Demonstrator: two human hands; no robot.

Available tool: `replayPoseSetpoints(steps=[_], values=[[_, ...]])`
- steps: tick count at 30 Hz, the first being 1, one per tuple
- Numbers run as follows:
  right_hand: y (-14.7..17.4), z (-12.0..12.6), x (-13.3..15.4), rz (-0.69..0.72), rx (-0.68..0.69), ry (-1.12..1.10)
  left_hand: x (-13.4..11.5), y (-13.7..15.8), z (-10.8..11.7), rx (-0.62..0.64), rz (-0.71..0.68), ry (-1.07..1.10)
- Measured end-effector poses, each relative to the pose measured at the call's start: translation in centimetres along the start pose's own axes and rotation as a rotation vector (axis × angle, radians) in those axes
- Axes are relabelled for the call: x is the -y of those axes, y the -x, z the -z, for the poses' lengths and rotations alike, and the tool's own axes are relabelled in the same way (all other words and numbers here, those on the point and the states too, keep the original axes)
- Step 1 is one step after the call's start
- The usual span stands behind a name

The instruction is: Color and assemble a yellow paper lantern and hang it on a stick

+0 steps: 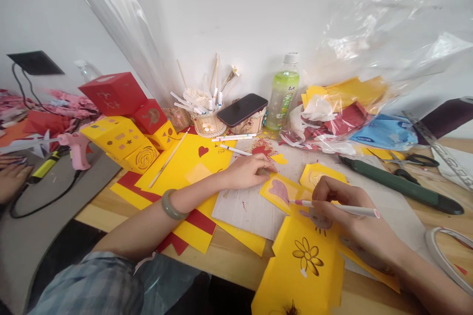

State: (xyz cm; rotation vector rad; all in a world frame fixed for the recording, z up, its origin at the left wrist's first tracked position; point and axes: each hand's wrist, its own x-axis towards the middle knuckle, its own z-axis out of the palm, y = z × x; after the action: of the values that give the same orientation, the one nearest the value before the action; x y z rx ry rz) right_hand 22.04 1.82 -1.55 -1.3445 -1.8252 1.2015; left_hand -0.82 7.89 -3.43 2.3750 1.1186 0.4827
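My right hand (342, 206) is closed round a white felt-tip pen (354, 210) with a pink end. Its tip touches a purple-pink heart (279, 191) on a flap of the yellow card cutout (269, 270). My left hand (251, 171) has its fingers bent at the upper corner of that flap, gripping its edge. Lower on the card is a cut-out flower outline (308, 256), and an animal face with whiskers is partly hidden by my right hand. Several felt-tip pens (233, 137) lie beyond my left hand.
Yellow sheets (192, 172) and red and yellow boxes (120, 142) stand left, near a pink glue gun (76, 149) and another person's hand (13, 177). Behind are a pen basket (209, 123), phone (243, 110) and bottle (283, 91). A green cutter (402, 184) and scissors (421, 159) lie right.
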Motion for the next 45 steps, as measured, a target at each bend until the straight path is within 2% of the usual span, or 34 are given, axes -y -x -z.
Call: replayPoseSetpoints(steps=[5, 9, 12, 24, 34, 45], values=[[0.0, 0.1, 0.2, 0.012, -0.005, -0.011, 0.0, 0.0, 0.0, 0.004, 0.008, -0.003], [-0.1, 0.1, 0.5, 0.013, -0.078, -0.112, 0.0, -0.1, 0.0, 0.009, 0.01, -0.009], [-0.3, -0.2, 0.6, -0.016, -0.031, -0.135, 0.0, -0.1, 0.1, 0.012, 0.012, -0.014], [-1.0, -0.8, -0.1, 0.132, 0.097, 0.086, 0.0, 0.0, 0.0, 0.007, 0.011, -0.007], [-1.1, -1.0, 0.2, 0.123, 0.066, 0.121, 0.2, 0.0, -0.1, -0.008, -0.006, 0.0], [-1.0, -0.7, 0.0, 0.099, 0.103, 0.11, 0.1, 0.1, 0.0, -0.005, 0.007, -0.01]])
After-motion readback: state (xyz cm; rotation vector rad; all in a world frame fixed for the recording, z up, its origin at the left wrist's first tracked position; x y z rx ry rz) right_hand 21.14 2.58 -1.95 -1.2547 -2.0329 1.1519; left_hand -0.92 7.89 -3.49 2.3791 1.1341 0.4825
